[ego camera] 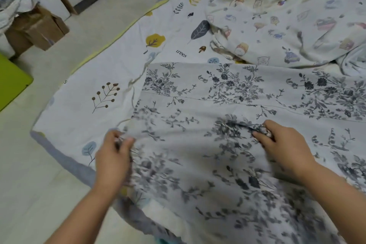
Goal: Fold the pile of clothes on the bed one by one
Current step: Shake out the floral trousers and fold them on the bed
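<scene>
A large pale cloth with a grey-blue flower print [227, 101] lies spread across the near part of the bed. My left hand [113, 156] pinches its left edge between thumb and fingers. My right hand [285, 144] grips a bunched fold of the same cloth near its middle. Behind it, a crumpled light cloth with small cartoon prints [277, 25] sits in a heap at the back right. Under both is the white bed sheet [89, 89] printed with leaves and trees.
The bed's grey-trimmed edge [75, 166] runs diagonally at the left, with pale tiled floor [29, 184] beyond it. A brown cardboard box [37, 27] topped with more fabric stands at the far left. A bright green object [11, 81] lies on the floor.
</scene>
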Motion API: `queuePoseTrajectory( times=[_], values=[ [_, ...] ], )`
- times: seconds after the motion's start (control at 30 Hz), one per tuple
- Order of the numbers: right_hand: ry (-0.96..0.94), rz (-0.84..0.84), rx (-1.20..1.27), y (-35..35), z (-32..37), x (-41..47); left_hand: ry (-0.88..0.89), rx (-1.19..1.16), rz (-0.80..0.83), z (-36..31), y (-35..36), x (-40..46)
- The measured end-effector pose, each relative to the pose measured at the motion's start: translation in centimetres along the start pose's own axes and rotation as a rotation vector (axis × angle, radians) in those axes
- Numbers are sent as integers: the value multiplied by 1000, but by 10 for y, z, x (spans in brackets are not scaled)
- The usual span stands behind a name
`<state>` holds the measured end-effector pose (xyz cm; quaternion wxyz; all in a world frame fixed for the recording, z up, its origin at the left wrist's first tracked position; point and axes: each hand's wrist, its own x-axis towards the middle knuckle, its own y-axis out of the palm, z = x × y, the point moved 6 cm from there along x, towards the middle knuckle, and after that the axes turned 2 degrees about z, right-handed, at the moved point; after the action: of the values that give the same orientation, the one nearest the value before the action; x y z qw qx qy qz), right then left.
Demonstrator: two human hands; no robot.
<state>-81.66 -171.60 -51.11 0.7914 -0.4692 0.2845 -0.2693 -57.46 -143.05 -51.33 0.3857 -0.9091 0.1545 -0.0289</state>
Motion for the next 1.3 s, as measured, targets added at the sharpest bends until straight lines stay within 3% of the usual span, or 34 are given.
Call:
queuePoseTrajectory(
  times=[0.1, 0.17, 0.23, 0.33, 0.47, 0.67, 0.83, 0.87, 0.93, 1.0, 1.13, 1.17, 1.3],
  values=[
    [-40, -235, 23, -14, 28, 10, 82, 171, -67, -1, -36, 45],
    [-24, -285, 50, -9, 45, 22, 85, 263, -66, 7, -40, 71],
    [59, -106, -110, 16, 49, 36, -11, 300, -1, 23, -29, 88],
    [199, 160, -324, 47, 28, 41, -306, 229, 253, 57, 2, 92],
    [235, 80, -323, 47, -4, 30, -448, 157, 432, 89, 15, 64],
    [308, 178, -364, 56, -35, 24, -6, 464, 294, 66, -11, 80],
    [250, -329, -199, 29, -24, 31, 64, 495, 166, 61, -24, 91],
    [250, -344, -189, 29, -23, 31, 35, 519, 185, 66, -21, 88],
    [292, -198, -261, 41, -24, 34, -25, 654, 283, 73, -6, 78],
    [323, -107, -286, 50, -22, 35, 13, 792, 276, 61, 8, 71],
    [226, -246, -159, 44, -7, 24, 527, 682, 179, -20, 56, 53],
    [203, -244, -148, 44, -6, 21, 597, 634, 224, -39, 72, 50],
    [267, -142, -205, 34, -33, 29, 639, 559, 479, -86, 143, 50]
  ],
)
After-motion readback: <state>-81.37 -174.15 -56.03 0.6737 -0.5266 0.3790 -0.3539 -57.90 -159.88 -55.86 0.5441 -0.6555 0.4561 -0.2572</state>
